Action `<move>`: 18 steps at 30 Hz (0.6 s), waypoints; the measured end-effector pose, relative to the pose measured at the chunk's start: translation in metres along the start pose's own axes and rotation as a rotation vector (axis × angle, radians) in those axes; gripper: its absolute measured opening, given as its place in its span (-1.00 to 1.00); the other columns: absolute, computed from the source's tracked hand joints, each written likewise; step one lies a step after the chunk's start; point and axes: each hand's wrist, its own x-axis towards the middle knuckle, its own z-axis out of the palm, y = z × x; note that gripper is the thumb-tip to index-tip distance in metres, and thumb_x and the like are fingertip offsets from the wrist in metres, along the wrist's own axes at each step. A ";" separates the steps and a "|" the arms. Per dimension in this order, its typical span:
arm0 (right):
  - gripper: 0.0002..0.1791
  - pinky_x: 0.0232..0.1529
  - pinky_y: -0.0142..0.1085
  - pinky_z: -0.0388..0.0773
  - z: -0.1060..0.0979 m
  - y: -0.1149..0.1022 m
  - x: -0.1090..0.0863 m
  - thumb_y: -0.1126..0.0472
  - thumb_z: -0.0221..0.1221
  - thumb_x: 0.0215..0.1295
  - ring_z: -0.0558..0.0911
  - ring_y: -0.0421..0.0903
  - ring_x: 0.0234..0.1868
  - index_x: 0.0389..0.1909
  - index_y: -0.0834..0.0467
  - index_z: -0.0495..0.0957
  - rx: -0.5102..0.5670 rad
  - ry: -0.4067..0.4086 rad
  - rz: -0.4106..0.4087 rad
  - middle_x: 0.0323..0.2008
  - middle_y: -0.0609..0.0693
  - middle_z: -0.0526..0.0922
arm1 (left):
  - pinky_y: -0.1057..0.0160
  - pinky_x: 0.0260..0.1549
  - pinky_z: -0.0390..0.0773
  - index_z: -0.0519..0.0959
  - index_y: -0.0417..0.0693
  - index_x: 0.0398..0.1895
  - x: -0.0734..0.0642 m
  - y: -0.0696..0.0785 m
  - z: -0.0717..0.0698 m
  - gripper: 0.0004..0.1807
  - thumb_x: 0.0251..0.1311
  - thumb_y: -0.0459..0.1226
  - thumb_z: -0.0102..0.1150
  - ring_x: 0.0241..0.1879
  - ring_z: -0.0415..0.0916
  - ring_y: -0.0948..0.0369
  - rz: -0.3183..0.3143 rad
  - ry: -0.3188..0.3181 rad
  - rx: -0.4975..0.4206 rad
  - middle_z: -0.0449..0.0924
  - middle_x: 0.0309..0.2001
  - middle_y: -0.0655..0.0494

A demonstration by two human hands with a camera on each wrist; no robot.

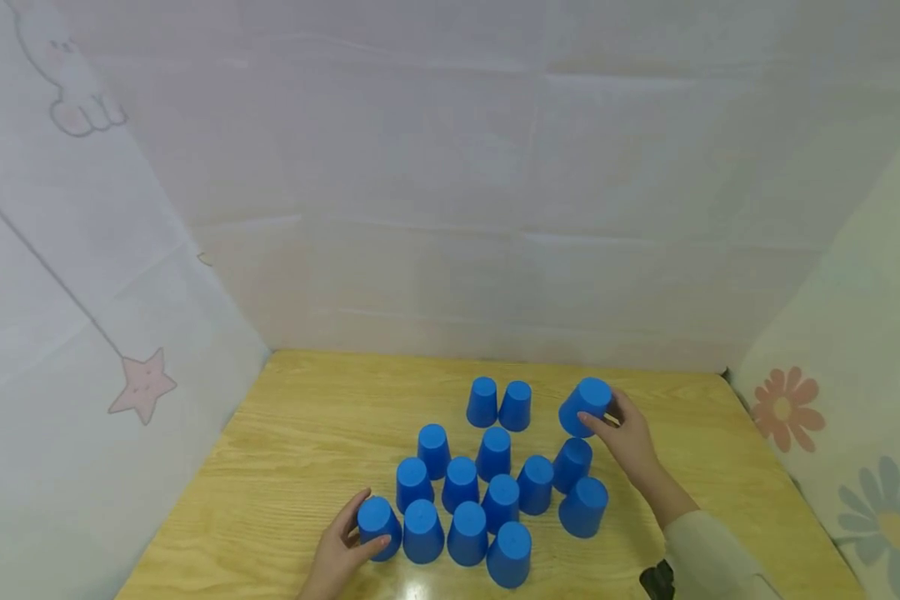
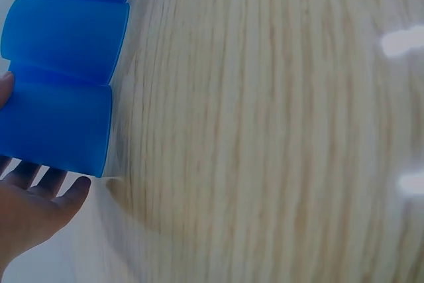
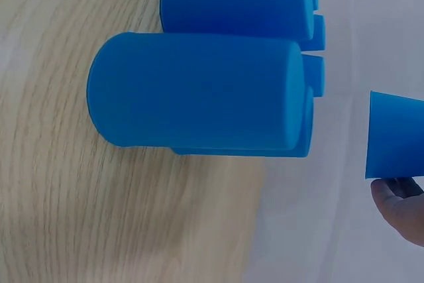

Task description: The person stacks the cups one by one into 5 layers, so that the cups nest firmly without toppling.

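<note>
Several plain blue plastic cups stand upside down on a wooden table. My left hand (image 1: 336,548) grips the leftmost cup (image 1: 376,521) of the front row, thumb on its near side and fingers round its far left side. That cup (image 2: 56,124) shows in the left wrist view with its rim down on the table. At the back right, my right hand (image 1: 632,437) holds another upside-down cup (image 1: 587,407) off the table, slightly tilted. In the right wrist view this held cup (image 3: 397,137) is cut off by the frame edge, apart from the standing cups.
Two cups, one of them a standing cup (image 1: 515,406), are side by side at the back. The nearest cup on the right (image 1: 583,507) stands below the raised one. Pale fabric walls (image 1: 480,275) border the wooden table (image 1: 292,433). A dark object (image 1: 657,581) is by the right sleeve.
</note>
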 end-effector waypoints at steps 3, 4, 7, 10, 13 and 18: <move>-0.35 -0.01 -0.01 0.29 0.003 0.005 0.005 0.05 0.17 0.07 0.30 0.14 0.08 0.14 0.21 0.19 0.005 -0.001 0.018 0.05 0.20 0.33 | -0.06 -0.07 0.31 0.16 -0.18 0.22 0.000 -0.002 0.002 -0.17 -0.16 -0.17 0.31 0.08 0.17 -0.16 0.005 0.012 -0.002 0.21 0.13 -0.26; -0.35 0.00 0.00 0.29 0.003 0.007 0.007 0.05 0.17 0.07 0.29 0.14 0.08 0.14 0.22 0.19 0.007 -0.002 0.025 0.05 0.20 0.33 | -0.06 -0.07 0.31 0.17 -0.18 0.21 0.001 -0.002 0.002 -0.18 -0.16 -0.17 0.31 0.08 0.18 -0.15 0.004 0.016 -0.005 0.22 0.12 -0.25; -0.35 0.01 0.01 0.27 0.004 0.014 0.011 0.04 0.18 0.06 0.27 0.15 0.09 0.13 0.22 0.19 0.019 -0.003 0.050 0.05 0.21 0.32 | -0.05 -0.07 0.31 0.19 -0.19 0.20 0.002 -0.003 0.003 -0.20 -0.16 -0.17 0.31 0.08 0.18 -0.14 0.006 0.021 -0.004 0.24 0.11 -0.23; -0.33 0.03 0.03 0.23 0.005 0.021 0.016 0.03 0.18 0.05 0.25 0.15 0.11 0.14 0.22 0.18 0.022 -0.005 0.088 0.07 0.22 0.31 | -0.05 -0.07 0.31 0.21 -0.21 0.19 0.002 -0.005 0.004 -0.21 -0.17 -0.18 0.31 0.08 0.18 -0.14 0.007 0.024 0.000 0.25 0.11 -0.22; -0.29 0.04 0.05 0.20 0.005 0.027 0.019 -0.01 0.18 0.04 0.22 0.16 0.13 0.17 0.21 0.15 0.018 -0.016 0.130 0.10 0.23 0.27 | -0.05 -0.07 0.31 0.23 -0.22 0.17 0.002 -0.006 0.004 -0.23 -0.17 -0.18 0.32 0.08 0.19 -0.15 0.005 0.027 0.001 0.27 0.10 -0.22; -0.23 0.03 0.06 0.21 0.005 0.040 0.024 -0.04 0.16 0.05 0.22 0.19 0.13 0.20 0.24 0.09 0.010 -0.046 0.200 0.11 0.27 0.24 | -0.05 -0.06 0.30 0.26 -0.22 0.14 0.001 -0.008 0.004 -0.24 -0.20 -0.18 0.33 0.07 0.19 -0.15 0.002 0.037 0.000 0.29 0.08 -0.21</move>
